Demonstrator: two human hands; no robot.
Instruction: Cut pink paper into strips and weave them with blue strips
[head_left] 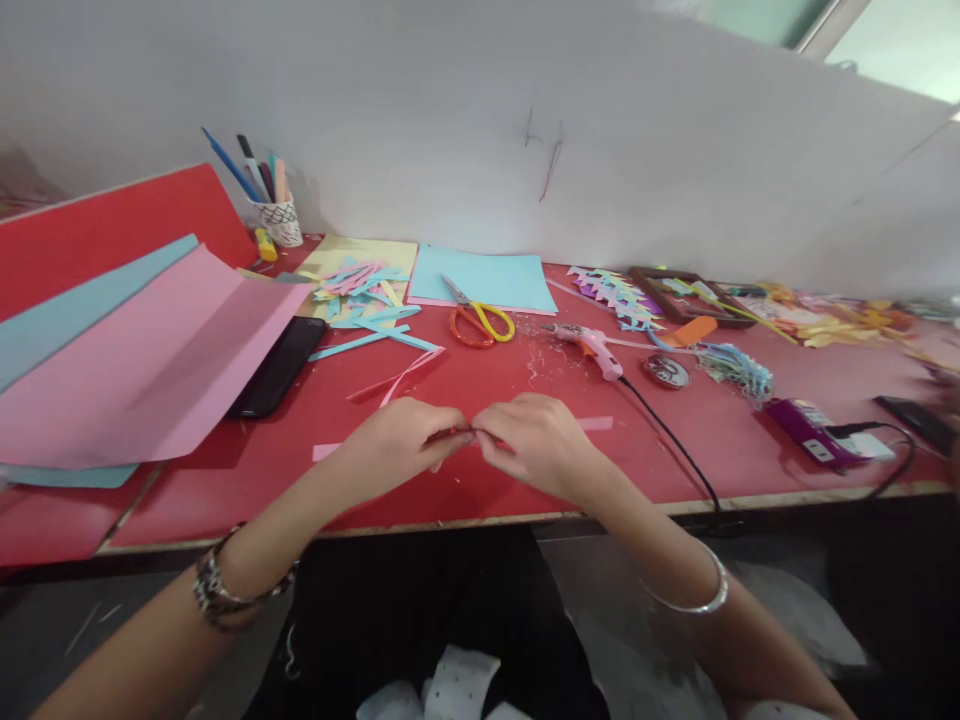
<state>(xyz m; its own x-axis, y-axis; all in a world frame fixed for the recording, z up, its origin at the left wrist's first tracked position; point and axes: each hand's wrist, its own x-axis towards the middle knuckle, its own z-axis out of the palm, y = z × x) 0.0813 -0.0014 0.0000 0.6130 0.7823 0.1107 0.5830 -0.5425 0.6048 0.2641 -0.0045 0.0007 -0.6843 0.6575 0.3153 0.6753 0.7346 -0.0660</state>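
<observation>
L hand (397,438) & R hand (536,442): fingertips pinched, meeting above red tabletop (487,498); contents hidden, can't tell if anything's held. Pink paper strip (598,424), 1 pc.: on tabletop, just beside R hand. Scissors (471,304), 1 pr., & pink glue gun (598,348): beyond hands.

there's one glue gun (602,357) and one cup (282,224).

One head-worn view looks forward and down, near the left hand (397,440) and right hand (536,445), across the worktop (480,370).
</observation>
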